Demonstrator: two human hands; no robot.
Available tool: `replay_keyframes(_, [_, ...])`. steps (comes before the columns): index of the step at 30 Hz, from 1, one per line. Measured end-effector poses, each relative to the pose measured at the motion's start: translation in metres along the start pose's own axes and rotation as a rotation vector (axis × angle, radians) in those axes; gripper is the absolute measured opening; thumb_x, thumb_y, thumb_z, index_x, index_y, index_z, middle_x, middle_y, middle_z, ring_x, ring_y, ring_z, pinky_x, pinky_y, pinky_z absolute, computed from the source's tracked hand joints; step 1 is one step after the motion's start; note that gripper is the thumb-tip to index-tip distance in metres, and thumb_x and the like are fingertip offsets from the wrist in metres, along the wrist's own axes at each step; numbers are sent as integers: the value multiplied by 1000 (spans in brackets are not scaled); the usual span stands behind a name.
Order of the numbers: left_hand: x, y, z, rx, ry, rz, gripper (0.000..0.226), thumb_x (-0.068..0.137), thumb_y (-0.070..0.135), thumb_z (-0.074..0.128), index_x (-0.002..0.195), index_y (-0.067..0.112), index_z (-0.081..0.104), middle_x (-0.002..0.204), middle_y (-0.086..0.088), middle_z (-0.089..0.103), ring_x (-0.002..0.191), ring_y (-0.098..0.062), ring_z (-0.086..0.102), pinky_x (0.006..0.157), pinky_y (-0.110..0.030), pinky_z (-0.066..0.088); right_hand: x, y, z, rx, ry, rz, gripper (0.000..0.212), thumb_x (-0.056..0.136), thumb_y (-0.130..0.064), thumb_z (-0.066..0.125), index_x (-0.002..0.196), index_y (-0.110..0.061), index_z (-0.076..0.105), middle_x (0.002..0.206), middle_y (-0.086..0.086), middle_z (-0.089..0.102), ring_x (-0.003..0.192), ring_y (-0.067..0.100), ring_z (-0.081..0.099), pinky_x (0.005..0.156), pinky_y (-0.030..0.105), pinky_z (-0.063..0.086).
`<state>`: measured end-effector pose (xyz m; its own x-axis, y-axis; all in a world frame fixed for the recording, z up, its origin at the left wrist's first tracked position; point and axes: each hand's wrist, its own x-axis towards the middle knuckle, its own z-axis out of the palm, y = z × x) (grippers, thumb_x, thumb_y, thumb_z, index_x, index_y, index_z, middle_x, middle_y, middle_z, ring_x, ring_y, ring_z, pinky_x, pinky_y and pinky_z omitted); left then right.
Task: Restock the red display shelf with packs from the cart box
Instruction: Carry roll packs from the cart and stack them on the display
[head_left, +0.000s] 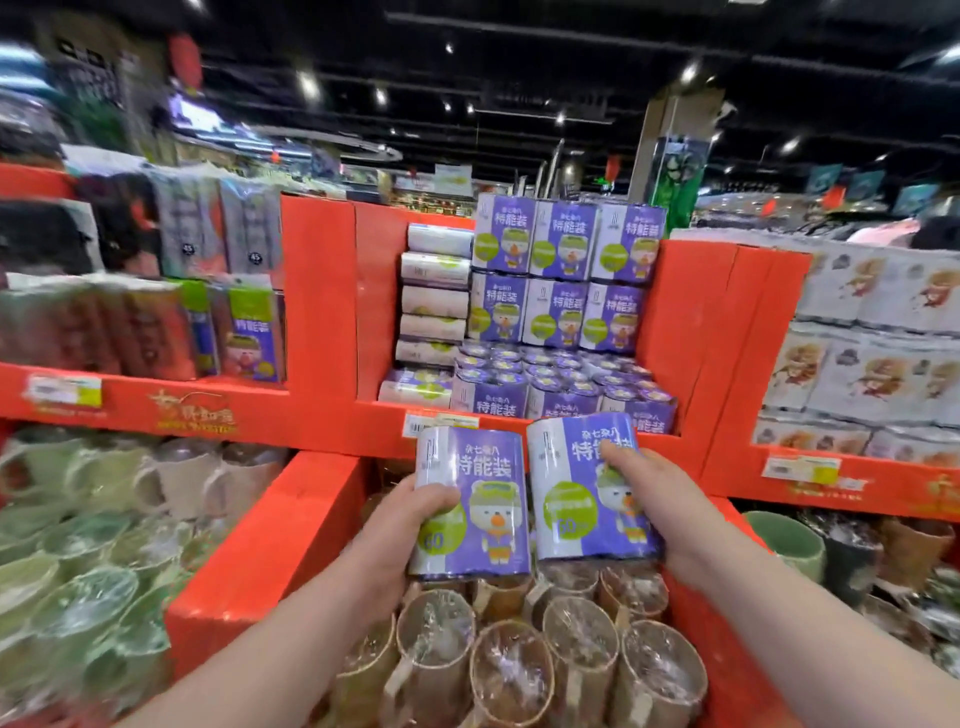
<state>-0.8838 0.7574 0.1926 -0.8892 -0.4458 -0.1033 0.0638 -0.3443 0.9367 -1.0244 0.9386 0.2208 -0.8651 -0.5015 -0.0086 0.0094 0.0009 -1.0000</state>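
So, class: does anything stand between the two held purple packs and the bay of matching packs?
Nothing visible does. The left hand holds the left pack, the right hand the right pack, before the red shelf lip; open room lies above the low front row.

At 6 o'clock, 2 purple packs stand upright just beside each other in front of the red display shelf (322, 291). The left grip (410, 525) holds the left pack (483, 462) with its thumb across the front. The right grip (660, 499) holds the right pack (566, 467) the same way, with its fingers hidden behind. At 12 o'clock the shelf's middle bay carries stacked packs (561, 275), the top 2 rows 3 wide. White rolls (436, 291) lie on their sides at the stack's 9 o'clock. Wrapped brown cups (582, 654) fill the bin at 6 o'clock, green cups (78, 561) sit at 8 o'clock and white packs (872, 332) at 3 o'clock.
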Motion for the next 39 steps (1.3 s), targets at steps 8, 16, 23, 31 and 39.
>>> replay_keyframes(8, [55, 44, -40, -30, -6, 126, 23, 72, 8, 62, 94, 8, 62, 59, -4, 68, 46, -13, 62, 45, -19, 51, 85, -50, 31, -137, 79, -223, 22, 91, -31, 61, 99, -11, 65, 88, 5, 71, 71, 18, 65, 72, 33, 52])
replay_keyframes(16, [79, 56, -55, -58, -50, 190, 41, 59, 14, 56, 99, 9, 65, 79, -12, 72, 61, -21, 67, 54, -27, 55, 151, -81, 33, -238, 100, -309, 10, 89, -19, 64, 99, -17, 60, 90, 4, 67, 63, 12, 65, 44, 17, 45])
replay_keyframes(23, [97, 60, -58, -102, 86, 198, 31, 63, 9, 61, 94, 8, 61, 60, -7, 68, 47, -16, 63, 44, -21, 51, 222, -90, 46, -307, 64, -311, 21, 86, -15, 69, 105, -14, 58, 104, 10, 67, 87, 24, 63, 76, 40, 53])
replay_keyframes(31, [113, 58, -67, -101, 172, 218, 49, 53, 7, 55, 101, 3, 61, 65, -12, 69, 49, -20, 64, 46, -24, 51, 317, -79, 56, -397, 28, -305, 23, 77, -23, 76, 91, -28, 59, 114, 11, 67, 103, 34, 64, 88, 57, 51])
replay_keyframes(39, [125, 57, -64, -68, 284, 184, 60, 39, 8, 64, 99, 1, 62, 61, -14, 67, 46, -21, 63, 41, -24, 48, 318, -75, 66, -566, 62, -212, 53, 75, -17, 79, 120, -7, 52, 110, 10, 62, 101, 28, 60, 82, 37, 50])
